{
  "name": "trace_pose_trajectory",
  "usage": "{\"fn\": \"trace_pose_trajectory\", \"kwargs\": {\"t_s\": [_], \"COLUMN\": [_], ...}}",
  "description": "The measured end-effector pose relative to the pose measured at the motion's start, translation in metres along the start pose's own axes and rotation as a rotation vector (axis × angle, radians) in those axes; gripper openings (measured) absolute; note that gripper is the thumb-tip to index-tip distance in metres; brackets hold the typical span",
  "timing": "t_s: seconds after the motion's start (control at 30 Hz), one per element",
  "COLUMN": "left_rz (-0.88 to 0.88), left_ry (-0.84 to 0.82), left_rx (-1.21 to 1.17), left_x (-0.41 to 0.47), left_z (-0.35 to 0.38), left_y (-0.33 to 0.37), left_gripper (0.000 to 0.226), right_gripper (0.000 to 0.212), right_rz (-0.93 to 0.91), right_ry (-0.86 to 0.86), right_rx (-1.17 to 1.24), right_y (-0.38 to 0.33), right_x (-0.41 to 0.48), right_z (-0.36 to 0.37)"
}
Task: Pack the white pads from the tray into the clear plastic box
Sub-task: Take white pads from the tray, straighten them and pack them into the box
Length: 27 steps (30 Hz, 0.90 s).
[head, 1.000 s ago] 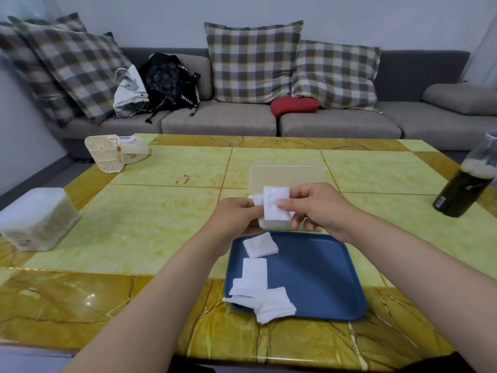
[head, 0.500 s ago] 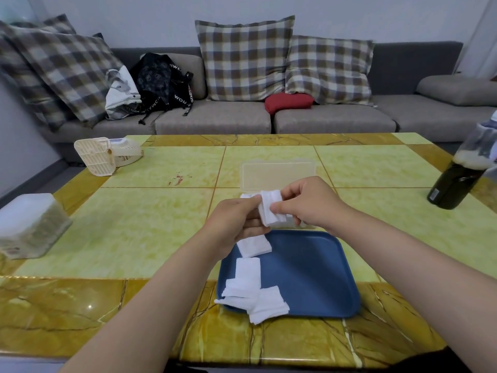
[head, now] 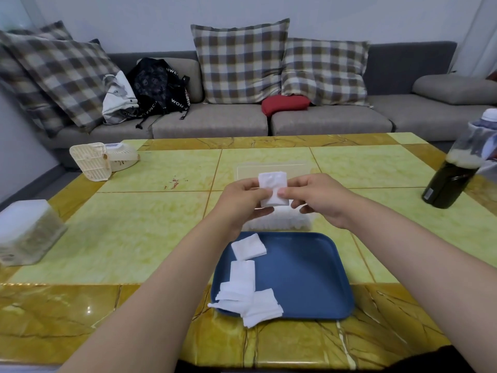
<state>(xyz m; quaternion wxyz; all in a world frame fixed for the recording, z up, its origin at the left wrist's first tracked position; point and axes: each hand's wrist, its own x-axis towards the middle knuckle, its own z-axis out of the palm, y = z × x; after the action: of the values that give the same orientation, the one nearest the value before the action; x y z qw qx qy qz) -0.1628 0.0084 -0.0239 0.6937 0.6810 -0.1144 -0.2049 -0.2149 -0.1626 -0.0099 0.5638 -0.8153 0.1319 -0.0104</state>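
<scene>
Pinching one white pad (head: 272,189) between them, the person's two hands meet over the far side of the table (head: 129,232). The left hand (head: 242,201) grips the pad's left edge with thumb against curled fingers. The right hand (head: 321,200) nips the lower right corner between thumb and forefinger, its other fingers loosely bent underneath. The pad stands nearly upright, its flat face turned towards the person.

Directly under the hands sits the clear plastic box (head: 282,222), just beyond the tray's far rim, with white showing through its wall. A clear flat panel (head: 271,168) shows just behind it; I can't tell from here whether it is joined to the box.

The blue tray (head: 309,278) lies near the table's front edge. Loose pads (head: 243,275) lie along its left side: one apart near the far corner, the rest overlapping in a heap that pokes over the near left rim.

Off to the right stands a dark bottle (head: 451,184). A small white fan (head: 99,160) lies at the far left and a white container (head: 25,232) at the left edge. A grey sofa (head: 322,122) with checked cushions runs behind.
</scene>
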Motion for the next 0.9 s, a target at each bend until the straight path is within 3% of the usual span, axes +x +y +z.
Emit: {"fn": "trace_pose_trajectory", "kwargs": {"t_s": [0.13,0.27,0.37,0.5,0.73,0.9], "left_rz": [0.107,0.255,0.303,0.258,0.228,0.216], "left_ry": [0.046,0.112,-0.011,-0.19,-0.083,-0.037], "left_rx": [0.179,0.539,0.843,1.142,1.249,1.307], "left_x": [0.015,0.038,0.052,0.069,0.082,0.084], "left_z": [0.014,0.024,0.032,0.046,0.067,0.074], "left_y": [0.006,0.002,-0.003,-0.014,-0.016,-0.018], "left_gripper": [0.018,0.02,0.023,0.025,0.025,0.02], "right_gripper": [0.01,0.016,0.024,0.027,0.02,0.021], "right_rz": [0.026,0.098,0.182,0.258,0.334,0.29], "right_ry": [0.017,0.205,0.296,0.292,0.337,0.345], "right_rx": [0.137,0.234,0.272,0.306,0.21,0.215], "right_y": [-0.001,0.009,0.018,0.025,0.019,0.031], "right_x": [0.007,0.021,0.029,0.034,0.04,0.041], "right_z": [-0.014,-0.03,-0.035,-0.032,-0.026,-0.028]}}
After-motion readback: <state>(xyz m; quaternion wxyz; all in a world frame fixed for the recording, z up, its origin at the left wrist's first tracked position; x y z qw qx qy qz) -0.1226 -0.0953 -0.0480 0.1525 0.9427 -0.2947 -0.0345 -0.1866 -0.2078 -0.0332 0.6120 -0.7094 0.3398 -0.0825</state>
